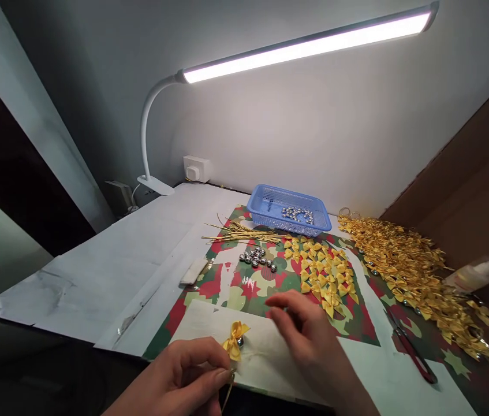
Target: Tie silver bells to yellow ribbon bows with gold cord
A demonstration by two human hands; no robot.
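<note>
My left hand (187, 375) is closed in a pinch on a small yellow ribbon bow (235, 338) with a silver bell and a gold wire hanging below it, near the table's front edge. My right hand (309, 335) hovers just right of the bow, fingers curled and blurred; I cannot see anything in them. Loose yellow bows (320, 271) lie in a patch beyond the right hand. A cluster of silver bells (257, 258) sits left of them, and a bundle of gold wires (244, 233) lies behind.
A blue mesh basket (290, 199) with bells stands at the back. A long heap of finished gold bows (413, 271) runs along the right. Red-handled scissors (413, 349) lie at right front. A clamp lamp (305, 46) hangs overhead; a wall socket (196, 169) is behind.
</note>
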